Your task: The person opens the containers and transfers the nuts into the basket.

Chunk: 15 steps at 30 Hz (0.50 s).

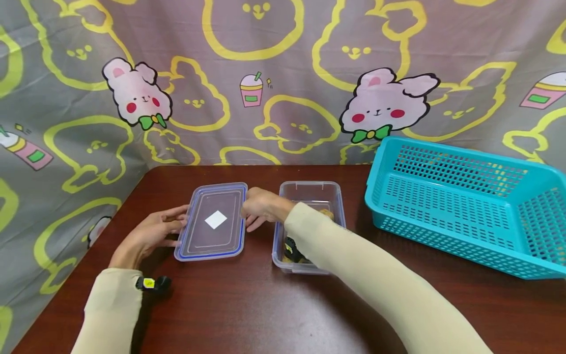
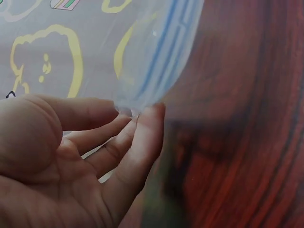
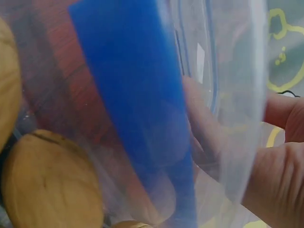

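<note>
A clear plastic lid [image 1: 212, 241] with a blue sealing ring and a small white label is held tilted above the table. My left hand [image 1: 155, 230] pinches its left edge between thumb and fingers; the left wrist view shows the lid's corner [image 2: 152, 80] at the fingertips. At the lid's right edge, my right hand [image 1: 263, 204] grips with bent fingers. Beside that hand stands an open clear container [image 1: 309, 188], partly hidden by the right forearm. Inside it lie tan, rounded, walnut-like things [image 3: 52, 180]. A blue strip [image 3: 133, 85] shows close up in the right wrist view.
A turquoise perforated basket [image 1: 446, 206] stands on the right of the dark wooden table [image 1: 247, 305]. Behind and at the left hangs a cloth [image 1: 283, 132] printed with yellow outlines and cartoon rabbits. A black wrist camera [image 1: 155, 283] sits at the left cuff.
</note>
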Each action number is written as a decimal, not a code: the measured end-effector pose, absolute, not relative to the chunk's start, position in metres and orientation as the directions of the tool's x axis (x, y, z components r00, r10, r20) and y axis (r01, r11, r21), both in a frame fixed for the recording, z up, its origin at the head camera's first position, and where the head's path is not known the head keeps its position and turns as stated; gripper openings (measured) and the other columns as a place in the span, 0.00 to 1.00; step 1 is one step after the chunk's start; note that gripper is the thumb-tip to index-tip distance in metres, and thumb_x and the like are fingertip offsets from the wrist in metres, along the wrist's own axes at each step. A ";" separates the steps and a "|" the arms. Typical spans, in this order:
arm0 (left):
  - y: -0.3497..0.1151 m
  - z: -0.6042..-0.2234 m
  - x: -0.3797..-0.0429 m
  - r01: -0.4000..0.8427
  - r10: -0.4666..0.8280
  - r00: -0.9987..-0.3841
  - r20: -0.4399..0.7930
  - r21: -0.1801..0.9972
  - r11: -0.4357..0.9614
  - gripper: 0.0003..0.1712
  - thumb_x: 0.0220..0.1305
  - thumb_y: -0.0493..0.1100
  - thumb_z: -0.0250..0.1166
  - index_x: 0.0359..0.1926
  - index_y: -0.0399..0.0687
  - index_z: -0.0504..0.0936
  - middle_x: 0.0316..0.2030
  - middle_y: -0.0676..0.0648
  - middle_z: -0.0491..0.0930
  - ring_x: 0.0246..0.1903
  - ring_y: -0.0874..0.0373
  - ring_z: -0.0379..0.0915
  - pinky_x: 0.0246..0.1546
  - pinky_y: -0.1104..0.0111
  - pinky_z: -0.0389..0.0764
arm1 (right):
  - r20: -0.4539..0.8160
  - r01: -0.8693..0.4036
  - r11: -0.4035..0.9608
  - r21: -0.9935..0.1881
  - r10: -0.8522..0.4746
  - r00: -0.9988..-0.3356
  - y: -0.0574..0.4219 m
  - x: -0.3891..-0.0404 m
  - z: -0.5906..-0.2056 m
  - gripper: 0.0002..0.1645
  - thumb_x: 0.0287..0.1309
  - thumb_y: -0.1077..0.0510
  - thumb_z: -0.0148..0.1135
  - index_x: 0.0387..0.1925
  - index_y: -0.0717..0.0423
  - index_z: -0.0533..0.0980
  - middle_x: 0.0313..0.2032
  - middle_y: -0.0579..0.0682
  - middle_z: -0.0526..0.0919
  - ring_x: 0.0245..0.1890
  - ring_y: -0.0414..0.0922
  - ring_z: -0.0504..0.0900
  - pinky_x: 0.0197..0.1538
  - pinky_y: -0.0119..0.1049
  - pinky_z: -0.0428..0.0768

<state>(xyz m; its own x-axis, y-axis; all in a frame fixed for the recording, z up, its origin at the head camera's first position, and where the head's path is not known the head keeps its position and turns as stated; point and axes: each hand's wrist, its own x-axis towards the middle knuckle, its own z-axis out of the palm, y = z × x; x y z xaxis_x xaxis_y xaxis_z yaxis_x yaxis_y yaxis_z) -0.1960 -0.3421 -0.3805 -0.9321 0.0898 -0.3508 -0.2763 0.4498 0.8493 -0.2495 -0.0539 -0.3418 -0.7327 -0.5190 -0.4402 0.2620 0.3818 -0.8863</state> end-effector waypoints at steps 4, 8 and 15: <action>-0.339 -0.382 -0.198 -0.272 0.078 -0.933 -0.351 0.831 0.486 0.36 0.81 0.39 0.53 0.83 0.43 0.54 0.66 0.30 0.70 0.44 0.63 0.80 0.41 0.64 0.90 | -0.446 0.253 0.401 -0.881 -0.521 -0.728 -0.053 -0.251 -0.347 0.08 0.65 0.74 0.52 0.31 0.63 0.69 0.33 0.56 0.74 0.39 0.56 0.80 0.53 0.52 0.88; -0.337 -0.383 -0.200 -0.267 0.060 -0.937 -0.345 0.815 0.514 0.35 0.80 0.37 0.54 0.82 0.41 0.55 0.64 0.30 0.71 0.43 0.62 0.80 0.40 0.65 0.90 | -0.440 0.241 0.406 -0.881 -0.520 -0.732 -0.054 -0.251 -0.348 0.10 0.66 0.73 0.53 0.47 0.72 0.71 0.39 0.59 0.77 0.44 0.59 0.82 0.54 0.53 0.88; -0.334 -0.381 -0.199 -0.250 0.048 -0.944 -0.327 0.802 0.542 0.34 0.78 0.33 0.54 0.80 0.34 0.57 0.58 0.32 0.74 0.39 0.63 0.78 0.37 0.66 0.89 | -0.435 0.223 0.418 -0.881 -0.528 -0.729 -0.057 -0.249 -0.349 0.27 0.68 0.71 0.55 0.66 0.74 0.65 0.51 0.66 0.79 0.51 0.62 0.84 0.57 0.53 0.86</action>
<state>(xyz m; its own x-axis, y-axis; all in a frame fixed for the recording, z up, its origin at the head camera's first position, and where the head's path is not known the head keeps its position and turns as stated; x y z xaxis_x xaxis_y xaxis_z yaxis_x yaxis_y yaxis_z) -0.1988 -0.3338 -0.3806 -0.9439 0.0484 -0.3266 -0.2498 0.5423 0.8022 -0.2489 -0.0566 -0.3494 -0.7290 -0.5284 -0.4351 0.2229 0.4177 -0.8808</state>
